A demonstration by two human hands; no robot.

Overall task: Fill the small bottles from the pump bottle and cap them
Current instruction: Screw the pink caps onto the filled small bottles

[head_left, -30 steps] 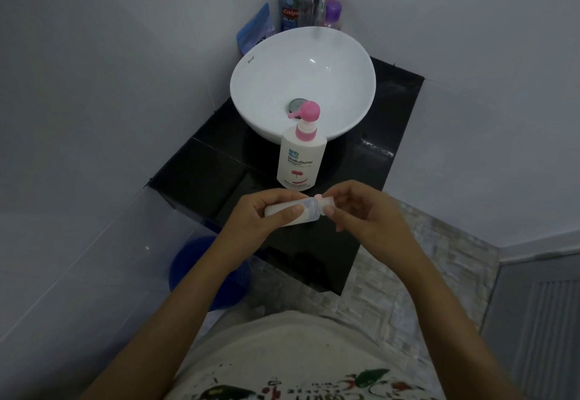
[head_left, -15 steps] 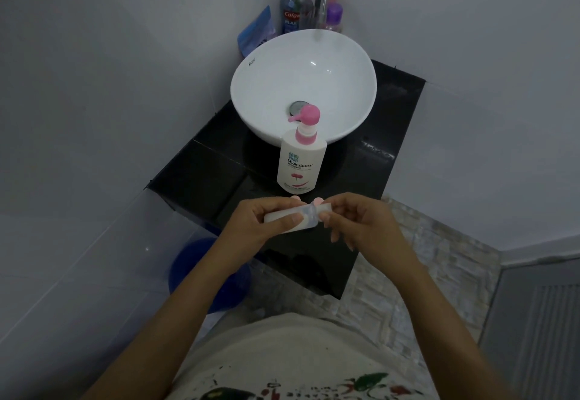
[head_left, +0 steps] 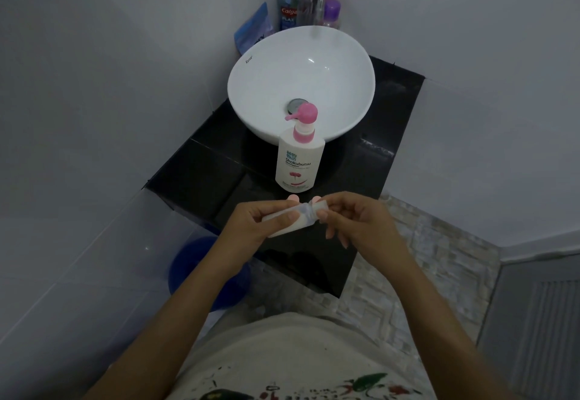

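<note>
A: One view only, from the head camera. Both hands meet at the centre of the frame, just below the pump bottle.

B: What has the left hand got?

A: Its fingers and thumb are wrapped round the body of a small translucent bottle, which lies nearly on its side with its neck pointing right. The right hand pinches that neck end between thumb and forefinger, its other fingers loosely fanned below. Whether a cap sits under those fingertips I cannot tell.

B: And the pump bottle?

A: It stands upright on the black counter, just in front of the white basin, pink pump head with its spout pointing left. Toiletry bottles cluster behind the basin at the upper centre.

B: How will the small one handle?

A: Light, I judge, and thin-walled, so a hard squeeze could push liquid out of an open neck. Any lotion on the plastic would make it slippery. Best held round the middle, as the left hand does, leaving the neck free for twisting. The pump bottle looks heavier and stable; steady its shoulder and press the pump head from above.
</note>
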